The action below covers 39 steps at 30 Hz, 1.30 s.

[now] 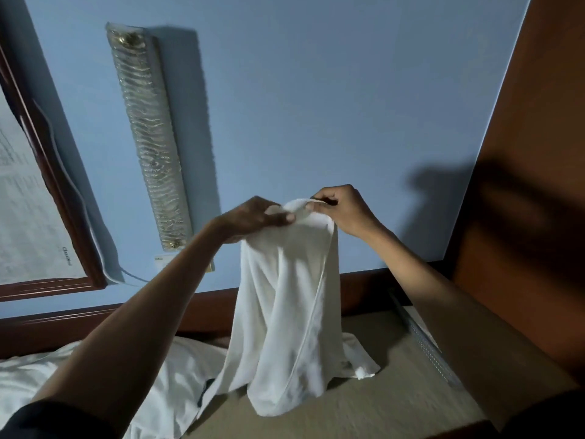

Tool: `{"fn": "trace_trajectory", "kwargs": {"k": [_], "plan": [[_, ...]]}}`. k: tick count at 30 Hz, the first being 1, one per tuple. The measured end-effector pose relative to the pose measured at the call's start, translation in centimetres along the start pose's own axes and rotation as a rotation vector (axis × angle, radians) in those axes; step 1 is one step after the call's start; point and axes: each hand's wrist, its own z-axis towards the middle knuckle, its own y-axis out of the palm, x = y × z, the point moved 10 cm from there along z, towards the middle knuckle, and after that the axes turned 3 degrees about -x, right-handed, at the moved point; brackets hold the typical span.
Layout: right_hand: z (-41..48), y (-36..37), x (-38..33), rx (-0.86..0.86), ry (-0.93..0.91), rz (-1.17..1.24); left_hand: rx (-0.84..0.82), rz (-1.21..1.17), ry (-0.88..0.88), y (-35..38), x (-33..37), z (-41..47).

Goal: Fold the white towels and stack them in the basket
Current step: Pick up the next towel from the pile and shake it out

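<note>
A white towel (pixel 285 312) hangs from both my hands in the middle of the view, its lower end draped on the beige surface (pixel 380 403). My left hand (pixel 256 217) grips the towel's top edge from the left. My right hand (pixel 343 207) pinches the same top edge from the right, close beside the left hand. More white cloth (pixel 95 369) lies in a heap at the lower left. No basket is in view.
A blue wall (pixel 316 106) rises behind, with a long glass wall lamp (pixel 148 134) and a dark wooden frame (pixel 53 191) at the left. A brown wooden panel (pixel 531 185) stands at the right. A dark wooden rail (pixel 110 315) borders the surface at the back.
</note>
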Motion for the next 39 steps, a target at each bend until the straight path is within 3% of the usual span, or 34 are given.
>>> {"fn": "trace_trajectory", "kwargs": {"k": [6,9,12,15,17,19,22,24,30,36,39], "plan": [[-1.7,2.4,3.6,0.001,0.089,-0.107,0.154,-0.086,0.17,-1.8,3.9,0.8],[-2.6,4.2,6.2,-0.033,0.21,-0.01,0.26,-0.231,0.206,-3.4,3.4,0.5],[-3.7,6.3,7.9,-0.138,0.322,0.216,0.403,-0.32,0.181,-5.6,1.3,0.1],[-3.0,5.1,7.1,-0.065,0.313,0.284,0.575,-0.142,0.025,-8.4,-2.0,-0.6],[-2.1,3.4,5.6,0.021,0.288,0.313,0.497,0.105,-0.171,-8.5,-4.1,-0.7],[-1.0,2.4,3.4,0.043,0.23,0.335,0.297,0.285,-0.26,-6.8,-4.7,-0.5],[0.9,2.2,-0.6,-0.052,0.088,0.33,-0.075,0.222,-0.111,-1.0,-2.0,-0.1],[1.2,2.4,-2.6,-0.141,0.065,0.297,-0.211,0.101,-0.072,1.3,-0.7,0.1],[0.1,0.6,-0.8,-0.123,0.088,0.284,-0.085,-0.006,0.05,-1.4,2.4,0.4],[-1.5,2.8,4.9,-0.103,0.164,-0.017,0.118,-0.253,0.188,-3.5,4.5,1.2],[-3.7,5.5,6.4,-0.268,0.31,0.214,0.196,-0.379,0.211,-4.6,4.5,1.0]]}}
